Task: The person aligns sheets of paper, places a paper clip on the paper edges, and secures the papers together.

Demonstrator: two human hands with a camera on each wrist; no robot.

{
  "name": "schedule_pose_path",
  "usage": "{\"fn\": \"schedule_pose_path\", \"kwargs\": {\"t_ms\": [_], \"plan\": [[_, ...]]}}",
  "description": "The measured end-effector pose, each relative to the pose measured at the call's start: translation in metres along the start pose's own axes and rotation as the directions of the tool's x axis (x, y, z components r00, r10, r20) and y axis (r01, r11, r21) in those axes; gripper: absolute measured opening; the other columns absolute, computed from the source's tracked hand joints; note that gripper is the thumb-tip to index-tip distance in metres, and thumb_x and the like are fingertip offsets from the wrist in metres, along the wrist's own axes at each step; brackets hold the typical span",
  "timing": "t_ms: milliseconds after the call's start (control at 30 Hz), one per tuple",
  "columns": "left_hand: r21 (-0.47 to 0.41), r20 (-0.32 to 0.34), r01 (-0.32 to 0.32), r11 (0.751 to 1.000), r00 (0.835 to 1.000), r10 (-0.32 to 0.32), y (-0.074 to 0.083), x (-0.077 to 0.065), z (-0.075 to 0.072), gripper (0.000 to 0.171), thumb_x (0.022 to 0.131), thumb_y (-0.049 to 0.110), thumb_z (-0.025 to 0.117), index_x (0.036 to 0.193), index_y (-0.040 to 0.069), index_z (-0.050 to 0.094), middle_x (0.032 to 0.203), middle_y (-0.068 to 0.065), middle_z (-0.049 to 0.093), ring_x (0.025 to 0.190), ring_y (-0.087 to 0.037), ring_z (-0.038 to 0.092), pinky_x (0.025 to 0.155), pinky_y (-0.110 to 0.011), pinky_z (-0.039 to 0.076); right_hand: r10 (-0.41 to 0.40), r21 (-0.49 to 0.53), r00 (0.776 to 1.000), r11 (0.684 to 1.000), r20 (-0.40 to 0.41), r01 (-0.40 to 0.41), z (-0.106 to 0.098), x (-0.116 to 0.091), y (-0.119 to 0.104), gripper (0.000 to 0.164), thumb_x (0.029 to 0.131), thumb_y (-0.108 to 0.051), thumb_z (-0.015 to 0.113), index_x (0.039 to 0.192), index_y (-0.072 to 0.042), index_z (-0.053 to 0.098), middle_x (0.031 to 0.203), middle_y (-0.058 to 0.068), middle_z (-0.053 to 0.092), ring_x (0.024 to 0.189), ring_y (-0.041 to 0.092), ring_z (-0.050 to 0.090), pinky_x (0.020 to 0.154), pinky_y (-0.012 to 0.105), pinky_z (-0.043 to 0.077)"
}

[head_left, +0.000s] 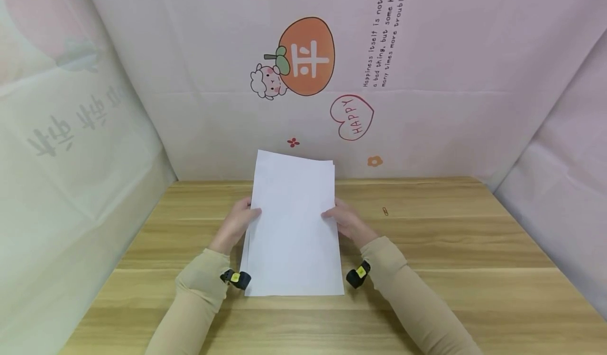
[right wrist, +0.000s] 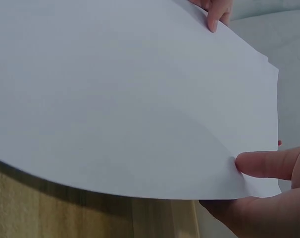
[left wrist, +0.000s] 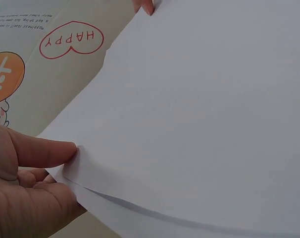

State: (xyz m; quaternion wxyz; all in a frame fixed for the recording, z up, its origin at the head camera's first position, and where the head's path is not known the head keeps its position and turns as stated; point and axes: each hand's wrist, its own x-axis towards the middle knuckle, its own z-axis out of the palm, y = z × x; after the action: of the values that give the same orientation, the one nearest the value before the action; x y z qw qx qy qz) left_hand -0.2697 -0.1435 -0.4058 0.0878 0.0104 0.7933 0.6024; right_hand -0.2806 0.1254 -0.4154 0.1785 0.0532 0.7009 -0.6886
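Several blank white sheets of paper (head_left: 294,228) are held up over the wooden table, lengthwise away from me. My left hand (head_left: 237,222) pinches their left edge, thumb on top and fingers beneath. On the opposite edge my right hand (head_left: 348,220) grips in the same way. In the left wrist view, the left thumb (left wrist: 48,152) presses the top sheet, and a lower sheet (left wrist: 100,213) shows past its edge, so the sheets are not flush. In the right wrist view, the right thumb (right wrist: 266,164) lies on the paper near a corner, and the sheet bows slightly.
A small reddish paper clip (head_left: 385,211) lies on the wooden table (head_left: 441,249), right of the right hand. Behind the table hangs a white printed cloth (head_left: 436,123), with more cloth (head_left: 114,160) along the left side.
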Motion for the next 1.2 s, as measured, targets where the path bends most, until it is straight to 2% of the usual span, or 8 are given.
{"fn": "schedule_pose_path", "kwargs": {"t_ms": [233, 367, 633, 867, 1200], "plan": [[-0.023, -0.011, 0.002, 1.0, 1.0, -0.002, 0.003, -0.002, 0.001, 0.045, 0.097, 0.008, 0.044, 0.138, -0.009, 0.036, 0.143, -0.026, 0.039, 0.13, -0.038, 0.042, 0.107, -0.049, 0.035, -0.034, -0.02, 0.999, 0.999, 0.001, 0.034, 0.001, -0.003, -0.004, 0.071, 0.088, 0.007, 0.048, 0.151, -0.005, 0.015, 0.154, 0.017, 0.024, 0.138, 0.036, 0.03, 0.113, 0.049, 0.025], [-0.041, -0.014, -0.018, 0.999, 1.0, 0.017, 0.005, -0.002, 0.001, 0.045, 0.097, 0.008, 0.044, 0.139, -0.009, 0.036, 0.144, -0.025, 0.039, 0.131, -0.038, 0.041, 0.108, -0.05, 0.034, -0.058, -0.035, 0.998, 0.998, -0.011, 0.057, 0.003, -0.005, -0.007, 0.07, 0.089, 0.006, 0.048, 0.15, -0.003, 0.015, 0.155, 0.017, 0.022, 0.139, 0.036, 0.027, 0.114, 0.049, 0.023], [-0.098, -0.054, -0.038, 0.994, 0.998, 0.033, 0.011, -0.005, 0.003, 0.042, 0.096, 0.005, 0.045, 0.134, -0.011, 0.04, 0.135, -0.028, 0.047, 0.122, -0.038, 0.048, 0.103, -0.049, 0.039, -0.074, -0.052, 0.996, 0.996, -0.042, 0.071, 0.005, -0.009, -0.012, 0.067, 0.09, 0.004, 0.047, 0.15, -0.002, 0.017, 0.154, 0.018, 0.023, 0.139, 0.035, 0.028, 0.113, 0.049, 0.024], [-0.132, -0.098, -0.065, 0.989, 0.994, 0.052, 0.016, -0.009, 0.006, 0.042, 0.096, 0.004, 0.047, 0.133, -0.013, 0.04, 0.137, -0.029, 0.045, 0.124, -0.039, 0.046, 0.106, -0.048, 0.037, -0.124, -0.059, 0.988, 0.991, -0.09, 0.119, 0.005, -0.014, -0.019, 0.067, 0.09, 0.005, 0.047, 0.15, 0.0, 0.017, 0.156, 0.018, 0.019, 0.142, 0.034, 0.021, 0.115, 0.048, 0.019], [-0.139, -0.125, -0.084, 0.987, 0.99, 0.066, 0.025, -0.014, 0.009, 0.04, 0.097, 0.007, 0.048, 0.132, -0.011, 0.042, 0.14, -0.026, 0.042, 0.129, -0.037, 0.042, 0.109, -0.048, 0.032, -0.16, -0.095, 0.976, 0.985, -0.145, 0.148, 0.007, -0.024, -0.026, 0.065, 0.09, 0.002, 0.048, 0.149, -0.001, 0.02, 0.156, 0.016, 0.02, 0.142, 0.034, 0.022, 0.115, 0.047, 0.02]]}}
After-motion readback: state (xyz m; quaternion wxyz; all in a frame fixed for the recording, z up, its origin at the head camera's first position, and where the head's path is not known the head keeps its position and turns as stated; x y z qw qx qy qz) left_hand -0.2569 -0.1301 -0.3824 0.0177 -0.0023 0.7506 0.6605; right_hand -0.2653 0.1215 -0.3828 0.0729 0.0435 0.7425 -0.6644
